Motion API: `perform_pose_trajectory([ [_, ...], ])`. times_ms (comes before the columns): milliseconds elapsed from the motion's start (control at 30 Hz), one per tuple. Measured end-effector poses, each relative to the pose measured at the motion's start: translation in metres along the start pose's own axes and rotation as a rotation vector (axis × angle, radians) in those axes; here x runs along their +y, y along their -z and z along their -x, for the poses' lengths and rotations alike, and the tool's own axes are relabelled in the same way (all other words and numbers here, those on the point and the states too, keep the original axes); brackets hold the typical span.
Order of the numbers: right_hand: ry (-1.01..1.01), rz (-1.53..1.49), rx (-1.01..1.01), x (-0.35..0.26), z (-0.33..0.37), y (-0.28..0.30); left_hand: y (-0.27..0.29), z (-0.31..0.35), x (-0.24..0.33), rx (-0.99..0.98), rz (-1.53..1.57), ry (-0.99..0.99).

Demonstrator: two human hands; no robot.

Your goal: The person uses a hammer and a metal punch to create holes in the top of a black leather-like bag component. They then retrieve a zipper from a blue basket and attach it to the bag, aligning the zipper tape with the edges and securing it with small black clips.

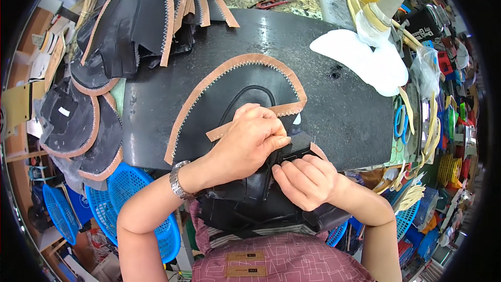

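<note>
A black leather shoe upper (261, 96) with a tan, zigzag-stitched border lies over the near edge of the dark work board, part of it hanging toward my lap. My left hand (248, 138) is closed, thumb and fingers pinching the upper near its middle, beside a folded strip of the tan border. Close by on the right, my right hand (308, 180) is also closed, its curled fingers gripping a black edge of the same upper. The exact spot under the fingertips is hidden. A metal watch (180, 180) circles my left wrist.
More black uppers (128, 26) are piled at the far left; others (68, 117) lie below them. A white curved piece (360, 60) sits right on the dark board (339, 115), near a glue-coated container (373, 23). Blue scissors (401, 121) and blue baskets (125, 185) flank the board.
</note>
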State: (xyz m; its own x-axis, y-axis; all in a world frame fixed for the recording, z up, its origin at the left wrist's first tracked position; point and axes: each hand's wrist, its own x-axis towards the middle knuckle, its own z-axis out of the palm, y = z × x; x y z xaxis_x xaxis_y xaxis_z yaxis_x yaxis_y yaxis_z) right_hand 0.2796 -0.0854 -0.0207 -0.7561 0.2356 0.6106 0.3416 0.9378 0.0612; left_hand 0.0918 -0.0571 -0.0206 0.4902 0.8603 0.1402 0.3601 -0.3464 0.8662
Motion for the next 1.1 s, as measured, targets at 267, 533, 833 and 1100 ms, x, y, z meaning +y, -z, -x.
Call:
perform_pose_trajectory([
  [267,-0.018,0.051,0.005,-0.002,0.003,-0.001,0.01,-0.001,0.004,-0.11,-0.02,0.044],
  [533,-0.329,0.015,-0.014,0.003,-0.003,-0.007,0.01,-0.001,0.0,-0.097,0.01,0.052],
  [833,-0.143,0.053,0.075,0.007,-0.001,-0.012,0.001,0.0,0.0,-0.031,-0.057,0.013],
  [1100,-0.03,0.0,-0.022,-0.002,0.005,-0.001,-0.005,0.002,0.002,0.016,-0.081,-0.009],
])
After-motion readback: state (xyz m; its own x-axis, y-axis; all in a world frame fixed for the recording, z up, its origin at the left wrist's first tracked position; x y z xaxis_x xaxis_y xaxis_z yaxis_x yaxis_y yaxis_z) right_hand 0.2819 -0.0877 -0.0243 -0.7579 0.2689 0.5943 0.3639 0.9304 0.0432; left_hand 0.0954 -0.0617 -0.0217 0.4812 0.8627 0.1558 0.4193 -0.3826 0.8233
